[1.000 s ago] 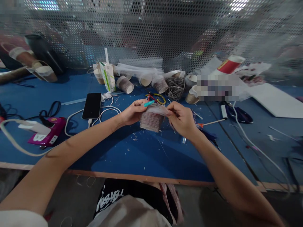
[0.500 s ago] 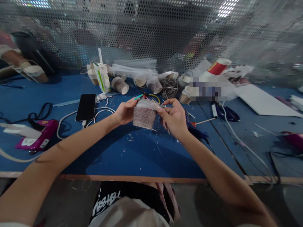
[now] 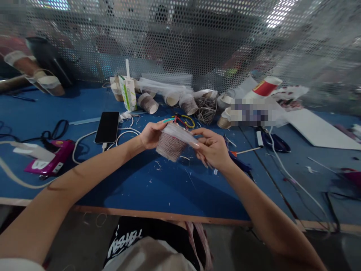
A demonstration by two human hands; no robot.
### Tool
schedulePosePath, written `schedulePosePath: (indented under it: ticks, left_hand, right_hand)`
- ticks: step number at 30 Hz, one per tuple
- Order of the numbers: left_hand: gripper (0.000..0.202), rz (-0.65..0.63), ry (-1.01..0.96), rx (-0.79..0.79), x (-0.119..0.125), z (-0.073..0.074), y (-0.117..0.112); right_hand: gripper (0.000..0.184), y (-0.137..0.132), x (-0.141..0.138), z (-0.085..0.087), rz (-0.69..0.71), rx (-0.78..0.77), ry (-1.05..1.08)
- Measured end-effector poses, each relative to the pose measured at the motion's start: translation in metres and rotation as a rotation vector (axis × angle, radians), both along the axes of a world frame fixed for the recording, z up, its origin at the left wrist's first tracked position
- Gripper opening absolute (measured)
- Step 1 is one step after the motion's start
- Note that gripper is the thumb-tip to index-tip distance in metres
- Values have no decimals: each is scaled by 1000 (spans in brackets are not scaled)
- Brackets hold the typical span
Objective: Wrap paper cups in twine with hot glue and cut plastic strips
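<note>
A small cup wrapped in brownish cord (image 3: pixel 170 145) is held above the blue table, tilted, with a whitish translucent strip (image 3: pixel 180 132) round its upper rim. My left hand (image 3: pixel 151 134) grips the cup from the left, thumb up at the rim. The fingers of my right hand (image 3: pixel 213 147) pinch the strip's end, which stands out from the cup on the right. Behind the cup lie yellow-handled pliers or snips (image 3: pixel 188 121), partly hidden. Under my right wrist a dark blue tool (image 3: pixel 239 163) shows in part.
Several cord-wrapped cups (image 3: pixel 148 103), a drink carton (image 3: pixel 128 92) and a tangle of cord (image 3: pixel 205 109) line the back, before a perforated metal screen. A phone (image 3: pixel 107 127) and a purple power strip (image 3: pixel 50 158) lie left. Blue-handled scissors (image 3: pixel 276 141) lie right. Another person's hand is far left.
The cup has tilted, its base swinging left. My right hand has moved right and slightly down, drawing the strip's end away from the cup. The whole view has shifted a little.
</note>
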State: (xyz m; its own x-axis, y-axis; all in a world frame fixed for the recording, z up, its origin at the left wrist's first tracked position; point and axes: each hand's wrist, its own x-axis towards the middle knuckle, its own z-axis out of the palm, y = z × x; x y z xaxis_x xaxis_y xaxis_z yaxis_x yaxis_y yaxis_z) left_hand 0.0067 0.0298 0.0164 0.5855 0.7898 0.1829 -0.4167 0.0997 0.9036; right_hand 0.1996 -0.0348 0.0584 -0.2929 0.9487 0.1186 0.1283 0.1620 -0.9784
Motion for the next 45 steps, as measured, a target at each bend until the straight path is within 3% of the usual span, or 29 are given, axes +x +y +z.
schedulePosePath:
  ticks: [3,7,9,10,13,15,17,19,25,30,32,34,36,40,45]
  left_hand:
    - [54,-14,46,79,-1,0,-1]
    - [67,-193,-1,78,-4,8,0]
    - [72,-191,-33,70,-7,10,7]
    - [70,-115,-49,65,-10,10,13]
    - [40,372,-33,41,-20,5,37]
    - [28,605,44,22,-29,3,50]
    - [27,752,120,62,-35,4,56]
    - [27,797,167,125,-36,10,53]
    - [27,633,269,208,-25,24,36]
    - [27,609,404,413,-31,34,32]
    - [46,446,426,534,-33,41,26]
    - [87,233,442,703,-30,47,17]
    - [102,150,501,906,-22,47,6]
    - [89,156,659,1292,-3,35,-7]
    - [68,276,682,1476,-1,28,-6]
  right_hand:
    - [40,1,2,-1,15,-3,3]
    - [39,1,5,0,38,19,56]
    - [38,0,4,3,16,47,49]
    - [38,-1,4,5,-4,69,32]
    - [38,-3,1,8,-71,137,-37]
    - [37,-3,0,8,-92,162,-73]
    - [36,-3,0,7,-87,175,-104]
    - [35,-1,1,5,-80,186,-139]
    - [37,7,6,1,-112,186,-199]
    - [39,13,9,3,-152,186,-168]
    - [39,15,11,3,-170,183,-163]
    - [39,17,11,3,-175,165,-153]
    - [40,17,11,2,-170,138,-131]
    - [40,16,9,2,-172,110,-114]
    - [37,11,9,7,-180,198,-214]
